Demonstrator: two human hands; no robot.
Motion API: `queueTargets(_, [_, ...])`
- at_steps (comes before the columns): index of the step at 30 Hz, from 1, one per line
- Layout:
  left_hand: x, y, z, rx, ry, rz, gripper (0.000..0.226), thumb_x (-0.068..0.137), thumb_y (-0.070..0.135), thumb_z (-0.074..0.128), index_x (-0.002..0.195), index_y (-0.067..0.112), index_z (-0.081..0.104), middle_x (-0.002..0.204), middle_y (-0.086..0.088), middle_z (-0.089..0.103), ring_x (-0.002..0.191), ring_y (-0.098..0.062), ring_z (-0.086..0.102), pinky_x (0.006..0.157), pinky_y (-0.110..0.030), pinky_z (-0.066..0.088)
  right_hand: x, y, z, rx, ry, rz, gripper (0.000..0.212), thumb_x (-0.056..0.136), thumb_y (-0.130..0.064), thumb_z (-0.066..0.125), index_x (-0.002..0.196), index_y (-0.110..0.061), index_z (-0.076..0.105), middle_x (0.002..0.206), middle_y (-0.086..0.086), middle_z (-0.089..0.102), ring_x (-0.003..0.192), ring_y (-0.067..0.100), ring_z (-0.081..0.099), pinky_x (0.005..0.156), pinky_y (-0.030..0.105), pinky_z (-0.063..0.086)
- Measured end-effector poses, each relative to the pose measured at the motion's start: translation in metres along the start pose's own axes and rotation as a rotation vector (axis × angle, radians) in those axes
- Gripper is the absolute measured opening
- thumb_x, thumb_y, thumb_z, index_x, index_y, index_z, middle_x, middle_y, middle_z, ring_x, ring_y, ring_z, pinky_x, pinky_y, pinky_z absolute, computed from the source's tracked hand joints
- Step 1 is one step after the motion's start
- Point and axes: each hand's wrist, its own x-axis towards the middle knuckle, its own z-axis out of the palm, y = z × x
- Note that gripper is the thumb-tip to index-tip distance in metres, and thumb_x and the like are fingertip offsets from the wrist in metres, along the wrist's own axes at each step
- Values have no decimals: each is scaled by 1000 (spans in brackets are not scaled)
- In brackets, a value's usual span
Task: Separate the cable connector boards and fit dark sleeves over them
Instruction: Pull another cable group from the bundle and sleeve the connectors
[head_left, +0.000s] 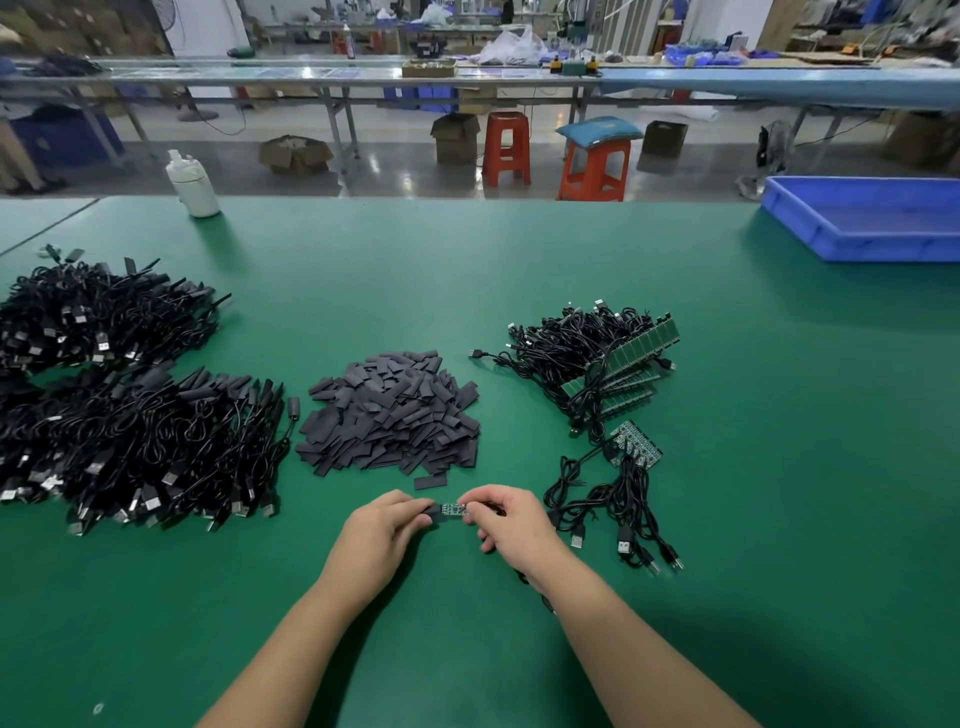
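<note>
Left hand (382, 535): fingers curled, pinching a dark sleeve (429, 508) at its 3 o'clock side.
Right hand (506, 522): fingertips pinching a small connector board (453, 509).
Board: between both hands, its left end at the sleeve's mouth.
Sleeve pile (392, 413): 12 o'clock of the hands.
Panelled boards with cables (597, 364): 2 o'clock.
Sleeved cables (135, 447): 9 o'clock.

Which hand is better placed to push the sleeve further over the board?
Probably the left hand: its fingers already pinch the dark sleeve at the board's left end, while the right hand holds the board's cable end.
</note>
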Motion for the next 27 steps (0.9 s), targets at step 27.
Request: queueTargets(27, [1, 13, 0, 88, -110, 26, 26, 96, 20, 60, 121, 20, 67, 105, 2, 69, 98, -16, 63, 86, -25, 46, -1, 3, 3, -22, -48, -27, 20, 94, -9, 61, 92, -25, 74, 80, -5, 71, 59, 5, 52, 58, 17, 50])
